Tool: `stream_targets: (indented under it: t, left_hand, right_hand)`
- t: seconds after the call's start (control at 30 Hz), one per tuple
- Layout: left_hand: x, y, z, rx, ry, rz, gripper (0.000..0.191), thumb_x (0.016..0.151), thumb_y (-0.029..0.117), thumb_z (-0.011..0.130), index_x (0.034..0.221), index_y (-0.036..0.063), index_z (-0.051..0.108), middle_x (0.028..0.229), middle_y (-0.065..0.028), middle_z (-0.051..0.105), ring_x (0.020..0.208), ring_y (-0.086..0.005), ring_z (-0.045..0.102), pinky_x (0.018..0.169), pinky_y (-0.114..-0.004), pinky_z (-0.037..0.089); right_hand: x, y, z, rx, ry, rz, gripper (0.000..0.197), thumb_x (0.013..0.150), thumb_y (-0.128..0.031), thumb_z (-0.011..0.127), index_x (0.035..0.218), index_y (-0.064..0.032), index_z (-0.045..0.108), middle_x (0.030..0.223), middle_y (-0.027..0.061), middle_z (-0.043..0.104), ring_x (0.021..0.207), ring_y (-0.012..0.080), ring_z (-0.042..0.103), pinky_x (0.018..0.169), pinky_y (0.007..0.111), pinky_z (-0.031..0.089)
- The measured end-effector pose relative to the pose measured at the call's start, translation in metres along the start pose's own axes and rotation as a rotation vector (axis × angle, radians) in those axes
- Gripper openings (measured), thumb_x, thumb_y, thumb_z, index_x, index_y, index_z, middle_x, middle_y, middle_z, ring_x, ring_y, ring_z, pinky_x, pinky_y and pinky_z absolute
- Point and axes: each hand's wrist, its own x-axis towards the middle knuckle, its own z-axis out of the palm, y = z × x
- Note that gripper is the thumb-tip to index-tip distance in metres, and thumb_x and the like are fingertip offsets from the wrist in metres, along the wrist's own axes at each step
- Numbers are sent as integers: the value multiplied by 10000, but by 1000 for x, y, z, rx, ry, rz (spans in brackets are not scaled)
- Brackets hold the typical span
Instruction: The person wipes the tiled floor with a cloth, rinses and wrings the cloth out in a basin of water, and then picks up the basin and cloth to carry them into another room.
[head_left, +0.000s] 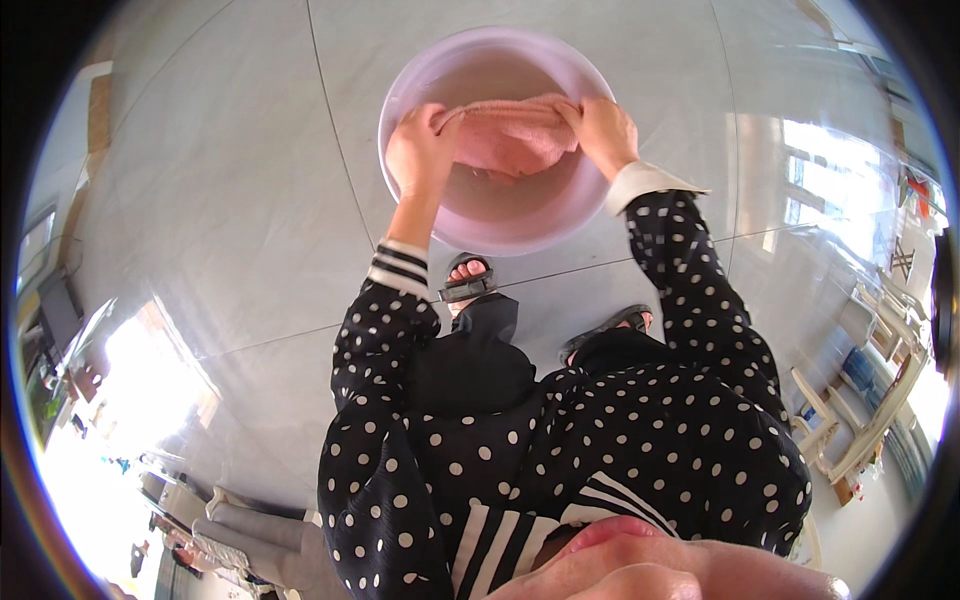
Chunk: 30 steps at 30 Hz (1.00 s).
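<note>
A pink towel-like cloth (510, 135) is stretched between my two hands over a pink plastic basin (517, 238). My left hand (424, 150) grips the cloth's left end, just inside the basin's left rim. At the other end my right hand (606, 135) pinches the upper right corner, over the right rim. The cloth's middle sags in folds, and its lower part hangs at the surface of cloudy brownish water (487, 202). How far it dips under cannot be told.
The basin stands on glossy grey floor tiles (247, 187) in front of my sandalled feet (466, 279). A pale carved chair or sofa (877, 405) is at the right edge. Grey upholstered seating (255, 532) lies at the lower left.
</note>
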Motion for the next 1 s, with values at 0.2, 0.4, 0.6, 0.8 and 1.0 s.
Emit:
stream_targets:
  t: [0.2,0.4,0.6,0.8,1.0]
  left_hand:
    - [-5,-32,73,552,-303,246,185,873,207,554,869,98,704,1040,-130,613,1013,-334,567,786,-454,508]
    - [-14,-30,70,467,-351,238,233,902,251,545,878,84,704,1023,-131,641,974,-342,602,788,-432,510]
    - [-25,29,23,-857,-542,-510,299,903,286,580,963,8,672,874,-94,682,823,-275,645,768,-392,489]
    - [7,30,-10,-523,-428,451,409,716,90,756,1111,82,650,1094,-91,620,1123,-230,537,935,-364,460]
    - [-1,8,35,-534,-662,198,291,794,39,686,1082,56,647,1045,-66,652,997,-180,612,891,-305,474]
  right_hand:
    - [-20,-24,95,-296,115,-277,736,812,-507,636,1463,-307,357,1568,147,170,1393,467,198,1037,621,311]
    - [-3,-7,86,-344,-89,-298,837,735,-508,716,1464,-342,339,1557,110,162,1435,432,49,1050,725,152]
    - [-44,-22,87,649,344,-417,543,796,-164,710,1301,-79,531,1281,156,557,1212,330,519,987,375,432]
    - [-70,-18,-9,1064,186,-493,223,964,-93,502,1161,-21,578,919,68,667,876,180,642,724,271,511]
    - [-120,-52,-83,1274,208,-835,235,939,11,425,1129,25,564,999,49,639,900,129,609,694,265,528]
